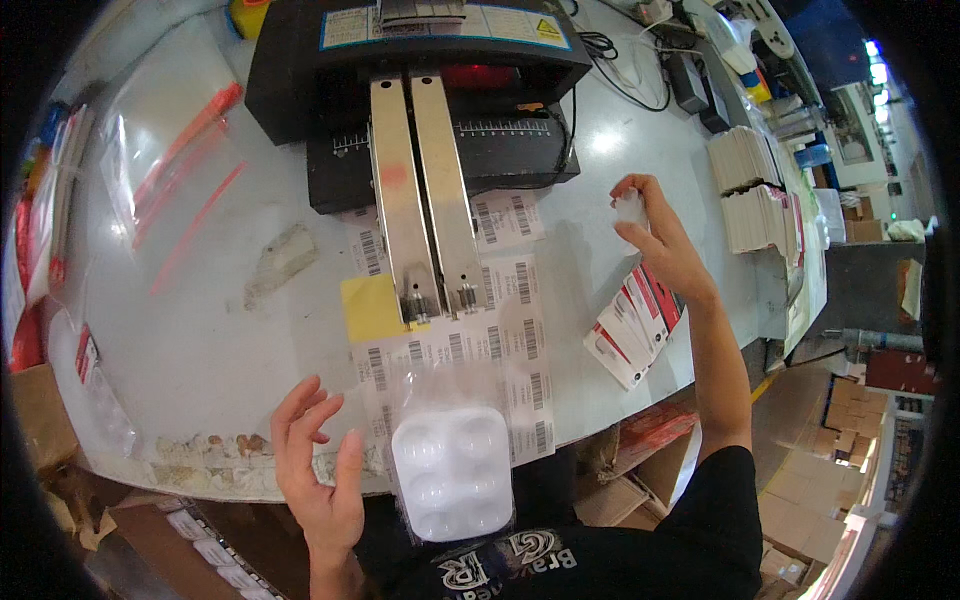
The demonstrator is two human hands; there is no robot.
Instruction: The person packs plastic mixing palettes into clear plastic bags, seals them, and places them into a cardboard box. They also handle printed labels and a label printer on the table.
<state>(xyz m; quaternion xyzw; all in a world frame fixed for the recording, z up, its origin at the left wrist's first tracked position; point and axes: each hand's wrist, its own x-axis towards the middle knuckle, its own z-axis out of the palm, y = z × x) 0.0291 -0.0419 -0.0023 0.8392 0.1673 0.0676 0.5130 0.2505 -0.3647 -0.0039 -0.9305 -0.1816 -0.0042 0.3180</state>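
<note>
My left hand [322, 470] is spread with fingers apart at the near table edge, just left of a clear plastic blister tray [452, 468] with round pockets that lies over the edge; it holds nothing. My right hand [658, 235] reaches out over the table's right part, its fingers closed around a small white object [631, 207] that is blurred. Below that hand lies a fanned row of red and white cards [632, 328]. Barcode labels [505, 300] are stuck on the table around a pair of metal rails [425, 200].
A black machine [300, 70] stands at the far middle of the grey table [200, 330]. Clear bags with red strips [170, 150] lie at the left. Stacks of white cards [755, 190] sit at the right. Cables and adapters lie at the back right. Cardboard boxes stand below.
</note>
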